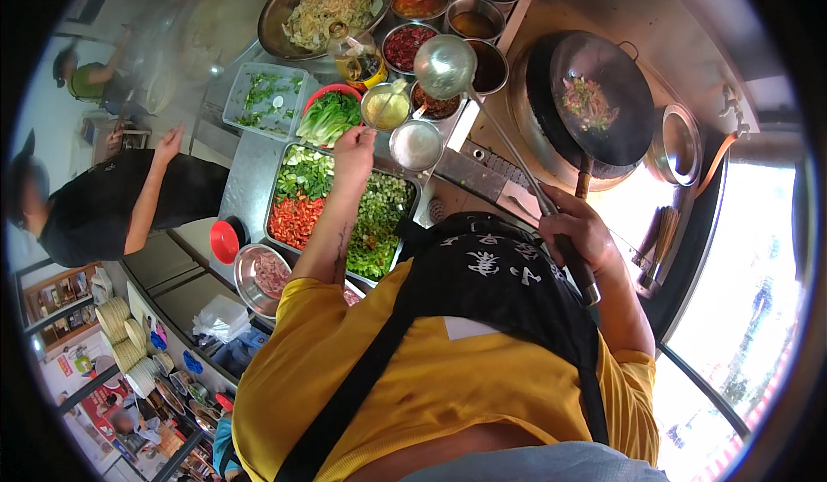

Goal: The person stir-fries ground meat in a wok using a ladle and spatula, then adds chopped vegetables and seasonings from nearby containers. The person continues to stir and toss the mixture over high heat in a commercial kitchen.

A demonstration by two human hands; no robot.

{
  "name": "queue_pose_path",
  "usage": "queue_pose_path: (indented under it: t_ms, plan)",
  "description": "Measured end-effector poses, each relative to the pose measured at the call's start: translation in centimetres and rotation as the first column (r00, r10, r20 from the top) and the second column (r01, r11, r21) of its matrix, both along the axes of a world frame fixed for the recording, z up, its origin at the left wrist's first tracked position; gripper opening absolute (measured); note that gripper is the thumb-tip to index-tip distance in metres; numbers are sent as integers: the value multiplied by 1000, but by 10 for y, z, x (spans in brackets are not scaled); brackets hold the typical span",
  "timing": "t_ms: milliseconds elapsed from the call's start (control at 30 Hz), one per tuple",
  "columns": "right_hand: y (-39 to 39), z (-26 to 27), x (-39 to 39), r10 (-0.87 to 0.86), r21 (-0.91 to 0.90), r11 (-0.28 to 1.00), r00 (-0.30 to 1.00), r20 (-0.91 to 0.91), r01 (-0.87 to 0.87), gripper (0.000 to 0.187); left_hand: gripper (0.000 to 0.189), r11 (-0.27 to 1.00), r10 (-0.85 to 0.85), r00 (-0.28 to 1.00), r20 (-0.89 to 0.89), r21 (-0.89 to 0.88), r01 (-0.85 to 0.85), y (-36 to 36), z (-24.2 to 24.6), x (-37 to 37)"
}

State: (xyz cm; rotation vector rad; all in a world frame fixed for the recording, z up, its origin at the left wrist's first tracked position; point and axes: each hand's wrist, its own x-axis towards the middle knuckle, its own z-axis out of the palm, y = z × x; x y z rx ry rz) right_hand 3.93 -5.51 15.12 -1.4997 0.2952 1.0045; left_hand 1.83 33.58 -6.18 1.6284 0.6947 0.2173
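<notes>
My left hand (354, 152) grips the thin handle of a small metal spoon (382, 111). The spoon's head is over a metal bowl of yellow granules (391, 114); whether it touches them I cannot tell. My right hand (574, 229) is closed around the handle of a long steel ladle (507, 132). The ladle's round head hangs above the seasoning pots and hides part of them. To the right, a black wok (562, 133) sits tilted on the stove, with sliced meat and chopped vegetables (589, 102) in it. A bowl of white granules (417, 145) stands close to my left hand.
A sectioned tray (417, 191) of chopped vegetables lies under my left forearm. Behind stand red chilli (409, 48), dark sauces, an oil bottle (355, 62) and leafy greens (331, 119). A bamboo brush (662, 243) lies right of the stove. Another person (129, 204) stands at left.
</notes>
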Motion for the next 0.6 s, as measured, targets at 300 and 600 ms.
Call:
queue_pose_path:
  t_ms: [300,600]
  plan:
    - [-12,5,-13,36,49,998,998,-51,-34,66,16,743,-152,970,-189,626,238,-36,40,-42]
    - [-32,-4,-27,-13,-1,1000,999,37,13,60,19,715,-207,907,-366,576,396,-50,-41,-40]
